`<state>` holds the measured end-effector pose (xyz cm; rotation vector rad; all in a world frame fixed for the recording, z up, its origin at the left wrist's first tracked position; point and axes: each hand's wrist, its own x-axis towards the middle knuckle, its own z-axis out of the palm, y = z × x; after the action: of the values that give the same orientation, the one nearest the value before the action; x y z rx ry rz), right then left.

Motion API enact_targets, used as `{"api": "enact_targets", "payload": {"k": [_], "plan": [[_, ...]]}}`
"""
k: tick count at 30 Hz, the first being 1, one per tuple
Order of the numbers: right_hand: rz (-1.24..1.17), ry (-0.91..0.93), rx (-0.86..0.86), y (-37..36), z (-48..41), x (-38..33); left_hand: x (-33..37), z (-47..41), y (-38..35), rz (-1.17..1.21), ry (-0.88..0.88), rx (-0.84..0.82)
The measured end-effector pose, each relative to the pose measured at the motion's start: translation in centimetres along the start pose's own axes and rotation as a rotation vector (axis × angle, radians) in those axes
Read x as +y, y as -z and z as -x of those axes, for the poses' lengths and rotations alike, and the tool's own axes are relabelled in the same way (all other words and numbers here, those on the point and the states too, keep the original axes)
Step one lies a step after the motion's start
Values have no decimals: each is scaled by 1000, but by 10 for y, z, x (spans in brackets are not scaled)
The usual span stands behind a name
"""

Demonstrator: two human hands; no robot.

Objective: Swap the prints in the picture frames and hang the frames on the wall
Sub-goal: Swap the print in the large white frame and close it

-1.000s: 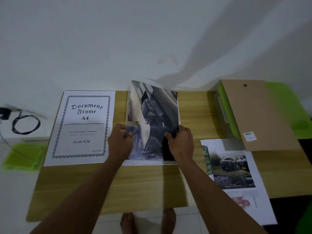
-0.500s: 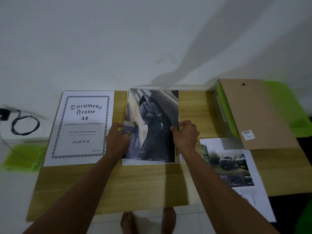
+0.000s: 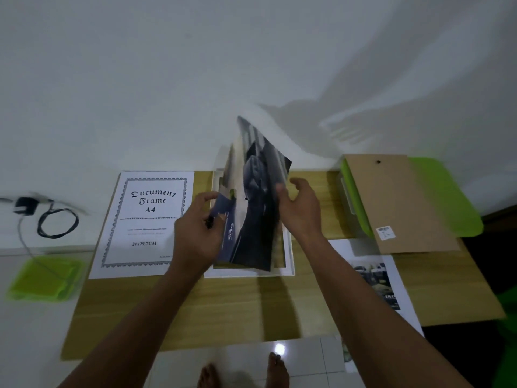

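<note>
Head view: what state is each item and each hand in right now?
White frame, flat on the table, back off.
Car print, tilted up steeply, near edge down at the frame.
Left hand, pinching the print's left edge.
Right hand, fingers spread beside the print; contact unclear.
A4 insert sheet, flat on the table.
Backing board, resting tilted on the green box.
Truck print, flat on the table.

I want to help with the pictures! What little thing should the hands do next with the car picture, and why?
Probably the right hand should take hold of the car print by its free edge. Only the left hand pinches the print, which stands tilted and bent above the white frame, while the right hand is open beside it. Two hands could likely lay it flat.
</note>
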<state>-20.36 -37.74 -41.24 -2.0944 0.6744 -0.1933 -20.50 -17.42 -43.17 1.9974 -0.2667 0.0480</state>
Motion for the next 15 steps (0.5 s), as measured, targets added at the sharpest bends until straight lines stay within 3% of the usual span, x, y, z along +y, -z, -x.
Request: {"api": "enact_targets", "payload": {"k": [4,9,13,15], "plan": [[-220,25,-177,9,14,-59,48,15,-7,-189,-117,-25],[-215,47,-37,31,20,-63,67,33,-10,-68,-60,-177],[-315,-12,-27,67,35,-48,63,22,-3,-33,-4,-22],[-367,-51,-55,83,42,-34,57,7,0,36,142,-3]]}}
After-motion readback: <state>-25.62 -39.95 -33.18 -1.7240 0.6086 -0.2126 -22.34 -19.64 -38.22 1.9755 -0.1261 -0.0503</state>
